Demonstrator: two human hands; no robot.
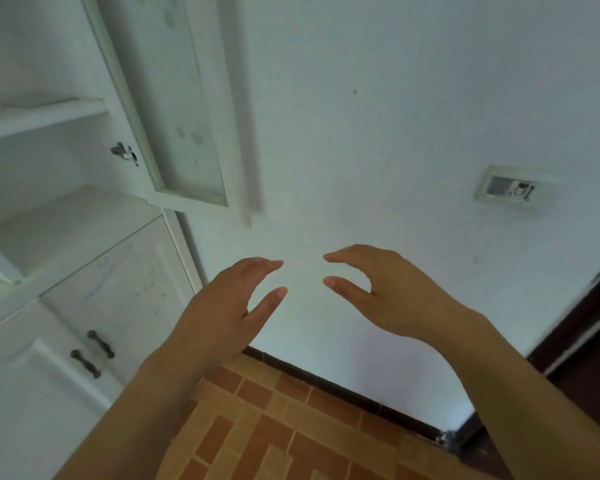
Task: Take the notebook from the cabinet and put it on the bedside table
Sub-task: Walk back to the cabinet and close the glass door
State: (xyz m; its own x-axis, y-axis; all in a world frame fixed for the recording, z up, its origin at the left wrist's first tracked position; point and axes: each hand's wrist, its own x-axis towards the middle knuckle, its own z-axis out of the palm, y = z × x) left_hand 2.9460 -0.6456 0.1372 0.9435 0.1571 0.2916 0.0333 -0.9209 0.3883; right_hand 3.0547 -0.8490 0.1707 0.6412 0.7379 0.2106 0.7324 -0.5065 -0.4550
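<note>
A white cabinet (94,233) fills the left side, its upper glass door (184,133) swung open toward the wall. The visible shelves (39,116) hold nothing that I can see. No notebook and no bedside table appear in view. My left hand (226,306) and my right hand (388,289) are raised side by side in front of the white wall, to the right of the cabinet. Both hands have fingers apart and slightly curved, and nothing is in them.
Two closed lower cabinet doors carry dark handles (92,353). A wall socket plate (510,188) sits on the white wall at right. A dark door frame (582,323) stands at the far right. Brown brick-pattern floor tiles (274,427) lie below.
</note>
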